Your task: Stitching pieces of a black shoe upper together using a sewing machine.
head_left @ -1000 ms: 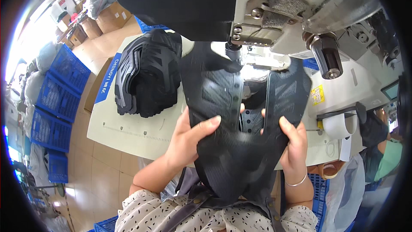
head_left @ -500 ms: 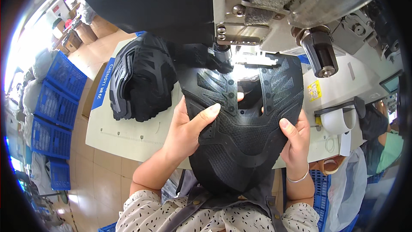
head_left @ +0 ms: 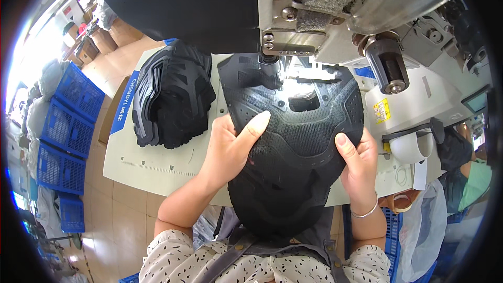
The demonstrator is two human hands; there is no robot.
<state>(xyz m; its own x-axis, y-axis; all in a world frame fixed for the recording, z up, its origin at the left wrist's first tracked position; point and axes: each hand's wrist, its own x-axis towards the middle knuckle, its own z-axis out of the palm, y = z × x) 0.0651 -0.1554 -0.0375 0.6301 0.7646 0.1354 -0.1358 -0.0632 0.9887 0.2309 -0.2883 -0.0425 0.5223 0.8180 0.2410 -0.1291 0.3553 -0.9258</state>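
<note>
A black shoe upper (head_left: 298,131), textured and with perforated panels, is spread between my hands under the sewing machine head (head_left: 293,26). Its opening lies just short of the brightly lit sewing spot, and its far part runs beneath the presser area. My left hand (head_left: 230,147) grips the left edge, thumb on top and fingers mostly hidden underneath. On the right edge my right hand (head_left: 359,160) pinches the upper the same way. The rounded near end hangs over the table's front edge towards my apron. To the left rests a stack of similar black uppers (head_left: 173,97).
Around the work stretches a pale machine table (head_left: 152,162) with a printed scale. A white cup-shaped holder (head_left: 414,147) is at its right. Blue crates (head_left: 63,131) stand along the left, and a clear plastic bag (head_left: 424,230) hangs at right near another person's green garment (head_left: 474,186).
Both hands have shifted the upper farther under the machine head and tilted it, so its opening looks shorter. My grip on both edges stays.
</note>
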